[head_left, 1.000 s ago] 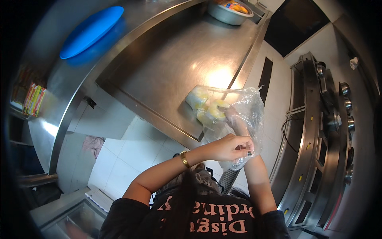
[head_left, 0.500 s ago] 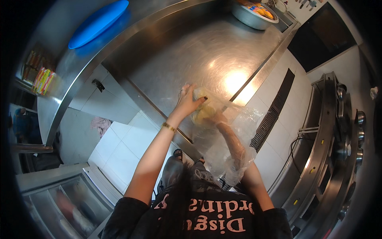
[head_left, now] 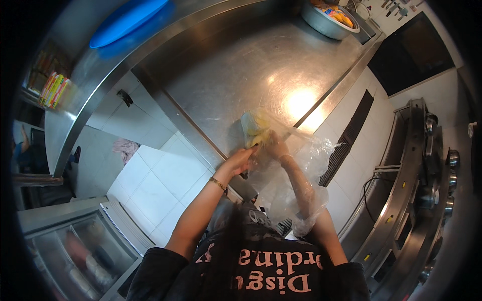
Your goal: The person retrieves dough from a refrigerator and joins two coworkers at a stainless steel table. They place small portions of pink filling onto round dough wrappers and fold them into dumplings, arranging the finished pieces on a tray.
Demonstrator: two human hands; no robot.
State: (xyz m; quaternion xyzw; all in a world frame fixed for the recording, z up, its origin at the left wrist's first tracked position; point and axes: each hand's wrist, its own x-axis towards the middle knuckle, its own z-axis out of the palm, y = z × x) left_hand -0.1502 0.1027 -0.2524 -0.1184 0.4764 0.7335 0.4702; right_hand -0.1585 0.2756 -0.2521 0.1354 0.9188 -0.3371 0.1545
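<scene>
A large clear plastic bag [head_left: 309, 165] hangs around my right forearm, its crumpled lower end near the elbow. Through the film, my right hand [head_left: 275, 146] shows with its fingers bent against a pale yellow bundle [head_left: 256, 125], whose kind I cannot make out. My left hand [head_left: 242, 161] pinches the near lower edge of this wrapped bundle, thumb toward the right hand. The bundle is just over the front edge of the steel table [head_left: 216, 80]. Plastic folds partly hide the right fingers.
A metal basin [head_left: 327, 22] with colourful packets stands at the table's far right. To the left, a blue oval tray [head_left: 125, 22] lies on a steel counter near small bright boxes [head_left: 54, 91]. A glass-topped chest [head_left: 85, 256] is at lower left; steel kitchen equipment [head_left: 401, 195] lines the right.
My left hand has moved from the bundle's far left side down to its near edge. The bundle has tipped upward, and my right hand stays inside the bag.
</scene>
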